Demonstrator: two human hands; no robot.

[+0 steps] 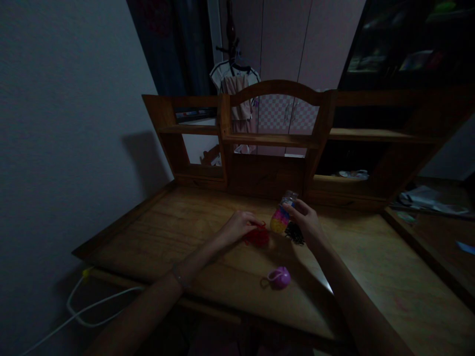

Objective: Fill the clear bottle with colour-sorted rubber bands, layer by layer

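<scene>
A small clear jar point(279, 220) is tilted in my right hand point(305, 220), its mouth pointing up and its base near the desk. Layers of yellow, pink and blue small pieces, which look like rubber bands, show inside it. My left hand point(240, 226) is closed with its fingertips on a heap of red stringy loops point(259, 236), likely rubber bands. Under my right hand lies a black heap of similar loops point(294, 233), partly covered. Nearer to me on the desk is a purple rounded lid point(281, 278) with a loop on its left.
The wooden desk point(208, 277) has a shelf unit point(272, 141) along its back edge. A white cable point(107, 299) hangs at the left front corner. Behind stand clothes on a rack point(235, 81) and a pale wardrobe point(285, 54). Papers or bags point(430, 200) lie far right.
</scene>
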